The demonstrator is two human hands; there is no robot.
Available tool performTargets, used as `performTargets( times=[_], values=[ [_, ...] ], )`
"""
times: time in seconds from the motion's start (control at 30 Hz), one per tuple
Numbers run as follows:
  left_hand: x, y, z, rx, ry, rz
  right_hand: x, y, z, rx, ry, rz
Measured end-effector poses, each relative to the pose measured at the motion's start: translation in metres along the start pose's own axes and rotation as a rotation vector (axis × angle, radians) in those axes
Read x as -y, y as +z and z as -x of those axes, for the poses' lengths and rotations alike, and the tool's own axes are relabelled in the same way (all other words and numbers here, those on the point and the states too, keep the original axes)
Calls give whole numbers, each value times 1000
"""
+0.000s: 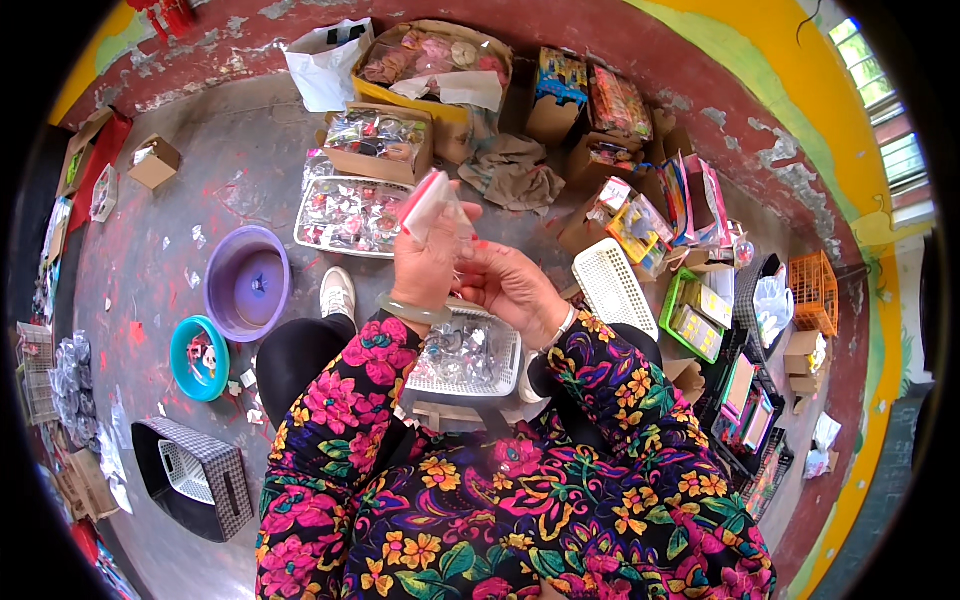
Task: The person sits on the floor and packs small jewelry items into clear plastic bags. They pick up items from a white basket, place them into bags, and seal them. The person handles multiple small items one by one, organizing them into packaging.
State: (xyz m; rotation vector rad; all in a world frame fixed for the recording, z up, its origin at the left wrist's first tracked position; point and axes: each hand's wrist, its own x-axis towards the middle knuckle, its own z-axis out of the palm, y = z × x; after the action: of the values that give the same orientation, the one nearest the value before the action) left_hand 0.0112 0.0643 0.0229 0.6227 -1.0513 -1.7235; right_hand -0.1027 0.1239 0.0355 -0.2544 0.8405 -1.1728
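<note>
A small clear plastic zip bag [428, 208] with a red strip along its edge is in my left hand [425, 265], which is raised above my lap and closed on it. My right hand [512, 290] is right beside it, its thumb and fingers pinched together near the bag's lower end. What those fingers hold, if anything, is too small to make out. Under both hands a white plastic basket [514, 365] sits between my legs, filled with small shiny clear packets [462, 350]. My forearms partly cover the basket.
Ahead stands a white tray [300, 236] of packets, with a cardboard box [372, 168] of more packets behind it. A purple basin [222, 290] and a teal basin [183, 376] lie to the left. At right are a white basket [610, 285] and a green basket [672, 292].
</note>
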Motion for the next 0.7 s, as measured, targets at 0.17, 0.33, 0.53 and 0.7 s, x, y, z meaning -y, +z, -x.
performTargets(
  times=[0.17,0.33,0.53,0.7],
  values=[
    [6,4,2,101,81,-71,-6,-20,-8,103,-113,-13],
    [-8,11,3,46,16,91,-1,-7,-3,26,-140,-3],
    [-4,6,2,36,-89,80,0,-4,-2,33,-126,7],
    [2,3,-1,-36,-130,182,3,-4,0,-31,-112,114]
  ],
)
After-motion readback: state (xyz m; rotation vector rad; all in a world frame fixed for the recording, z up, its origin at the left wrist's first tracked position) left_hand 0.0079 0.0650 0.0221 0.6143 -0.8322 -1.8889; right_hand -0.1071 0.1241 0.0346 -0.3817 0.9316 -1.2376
